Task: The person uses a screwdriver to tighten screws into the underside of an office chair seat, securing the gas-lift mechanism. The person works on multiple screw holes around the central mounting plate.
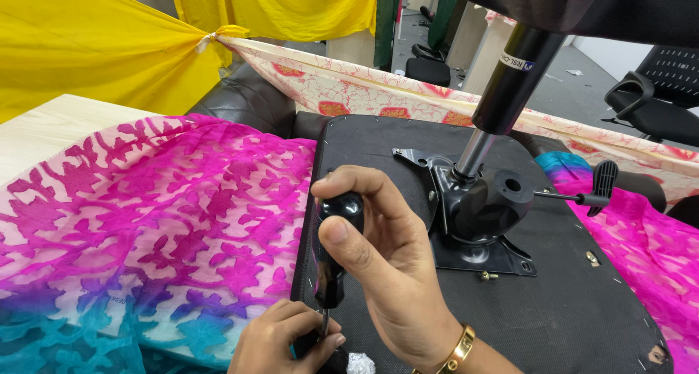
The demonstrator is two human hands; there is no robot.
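1. Right hand point(386, 257): fingers wrapped tight around the black handle of a screwdriver point(331, 254), thumb pressed on top of the handle end. Gold bangle point(459, 350) on the wrist.
2. Screwdriver stands near upright, slightly tilted; its metal shaft points down to the near left edge of the chair seat underside point(568, 301).
3. Left hand point(287, 341): fingers curled in narrow around the lower shaft of the screwdriver, pinching near the tip. What the tip touches is hidden behind the fingers.
4. A small crumpled silver object point(358, 362) lies just beside the left hand at the lower edge of the view; kind cannot be told.
5. The seat lies upside down, black fabric base facing up. A black metal tilt mechanism plate point(473, 228) is mounted in its middle, with a gas lift cylinder point(502, 90) rising from it toward upper right.
6. A lever with a black paddle grip point(601, 181) sticks out to the right of the mechanism.
7. Brass-coloured bolt point(488, 276) lies loose on the seat just in front of the plate.
8. Pink, purple and teal patterned cloth point(145, 235) lies to the left of the seat; yellow cloth point(87, 46) hangs behind.
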